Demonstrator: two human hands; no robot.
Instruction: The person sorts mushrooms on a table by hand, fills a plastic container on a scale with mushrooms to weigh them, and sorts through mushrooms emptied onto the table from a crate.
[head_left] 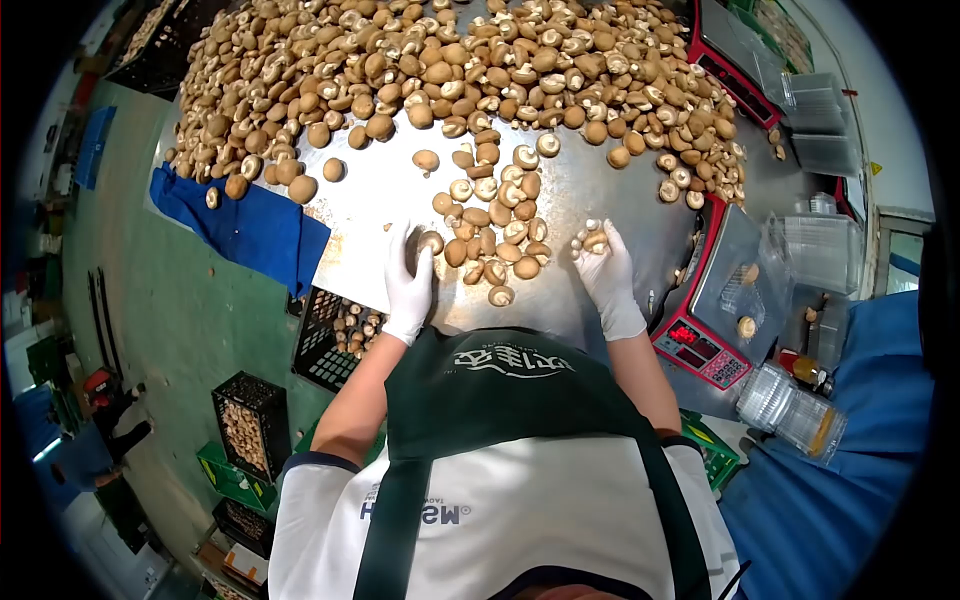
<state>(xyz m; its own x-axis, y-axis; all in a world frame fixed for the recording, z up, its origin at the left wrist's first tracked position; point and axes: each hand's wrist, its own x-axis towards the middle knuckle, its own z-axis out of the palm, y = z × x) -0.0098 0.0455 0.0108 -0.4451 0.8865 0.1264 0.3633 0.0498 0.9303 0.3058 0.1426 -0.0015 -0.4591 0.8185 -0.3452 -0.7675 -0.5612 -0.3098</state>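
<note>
While I am cupping my left hand (408, 287) at a shiitake mushroom (431, 242) near centre frame, whether gripping it I cannot tell, my right hand (611, 276) is holding at least one small shiitake (597, 241), fingers curled, probably to stop it rolling. Loose shiitakes (499, 213) are lying between them, likely for easy reach, below the heap (440, 72) across the top; a red-framed digital scale (718, 298) is sitting at right, seemingly kept handy.

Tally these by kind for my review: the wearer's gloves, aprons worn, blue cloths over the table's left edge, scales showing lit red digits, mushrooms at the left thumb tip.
Gloves: 2
Aprons: 1
Blue cloths: 1
Scales: 1
Mushrooms: 1
Total: 6
</note>
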